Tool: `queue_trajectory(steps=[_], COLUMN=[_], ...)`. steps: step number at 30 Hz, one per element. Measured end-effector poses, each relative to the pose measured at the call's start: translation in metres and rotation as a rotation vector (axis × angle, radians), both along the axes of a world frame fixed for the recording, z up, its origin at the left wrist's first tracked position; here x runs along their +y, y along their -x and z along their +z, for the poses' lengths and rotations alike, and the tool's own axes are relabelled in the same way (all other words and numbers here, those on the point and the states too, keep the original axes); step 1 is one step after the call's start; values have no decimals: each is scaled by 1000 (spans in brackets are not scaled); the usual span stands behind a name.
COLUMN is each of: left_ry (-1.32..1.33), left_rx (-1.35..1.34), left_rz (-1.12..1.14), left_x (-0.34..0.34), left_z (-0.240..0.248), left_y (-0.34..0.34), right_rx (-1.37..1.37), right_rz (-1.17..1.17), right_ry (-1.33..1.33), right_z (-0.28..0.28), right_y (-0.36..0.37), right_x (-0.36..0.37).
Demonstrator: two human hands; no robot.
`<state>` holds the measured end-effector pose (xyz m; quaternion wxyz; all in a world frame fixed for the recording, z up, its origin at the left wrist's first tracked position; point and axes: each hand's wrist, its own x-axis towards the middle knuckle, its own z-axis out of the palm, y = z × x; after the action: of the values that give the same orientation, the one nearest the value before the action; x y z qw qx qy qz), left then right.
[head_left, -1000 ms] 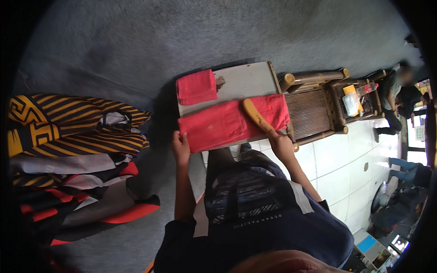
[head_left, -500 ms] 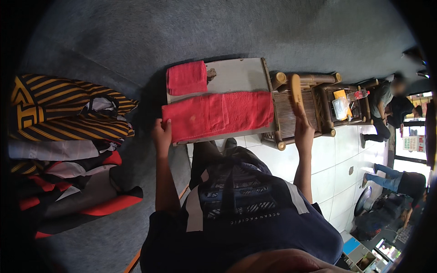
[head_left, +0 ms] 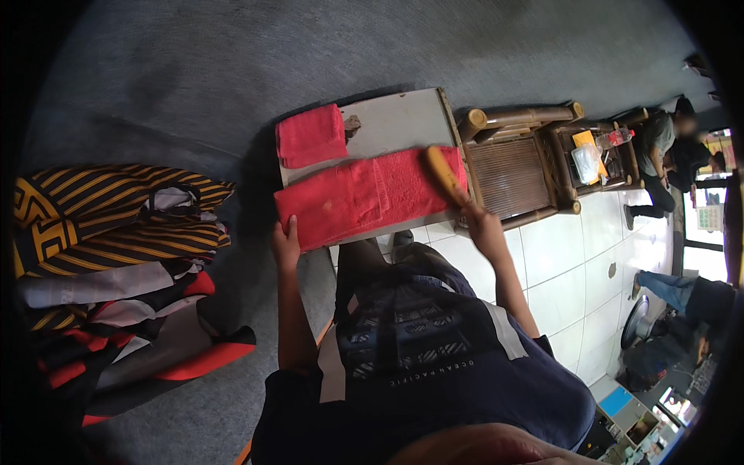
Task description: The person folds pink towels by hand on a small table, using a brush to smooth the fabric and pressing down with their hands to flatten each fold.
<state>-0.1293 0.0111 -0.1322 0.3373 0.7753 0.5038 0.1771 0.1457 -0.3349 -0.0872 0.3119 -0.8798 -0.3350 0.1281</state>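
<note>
A long red towel (head_left: pixel 333 194) lies flat along the near side of a small worn table (head_left: pixel 403 116). At its near left corner my left hand (head_left: pixel 287 246) is closed on the edge, thumb on top, the other fingers partly hidden. My right hand (head_left: pixel 484 231) grips the handle of a yellowish wooden brush (head_left: pixel 442 172). The brush is tilted over the towel's right end, its back facing up. Its underside is hidden, so I cannot tell whether it touches the cloth. A smaller folded red towel (head_left: pixel 311 136) rests at the table's far left corner.
Striped and red-black-grey garments (head_left: pixel 139 209) hang at the left. Right of the table stand bamboo chairs (head_left: pixel 508 182), the farther one carrying a clear plastic pack (head_left: pixel 587 163) and a bottle (head_left: pixel 616 138). White floor tiles (head_left: pixel 554 271) spread below. Several people are at the far right.
My right hand has brought the brush leftward from over the bamboo chair to the towel's right end. My left hand stays at the towel's left corner. The view has shifted slightly.
</note>
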Motion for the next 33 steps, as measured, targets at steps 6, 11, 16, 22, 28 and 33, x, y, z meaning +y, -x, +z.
queue_trajectory(steps=[6,11,16,22,28,33], left_ry=[-72,235,368,349,458,459], left_rx=[-23,-477,-654,-724,-751,-829], left_rz=[14,7,40,134,153,136], left_x=[-7,-20,-20,-13,-18,-30], left_z=[16,57,70,87,96,112], left_y=[-8,-36,-49,-44,-44,-66], right_rx=[-41,-75,132,121,84,-74], right_rz=[-260,-72,219,-34,-341,-349], right_ry=[81,-183,-134,-6,-308,-409], right_z=[45,43,50,3,8,39], right_y=[-34,-24,32,26,-31,-46], right_x=[0,19,59,41,2,6])
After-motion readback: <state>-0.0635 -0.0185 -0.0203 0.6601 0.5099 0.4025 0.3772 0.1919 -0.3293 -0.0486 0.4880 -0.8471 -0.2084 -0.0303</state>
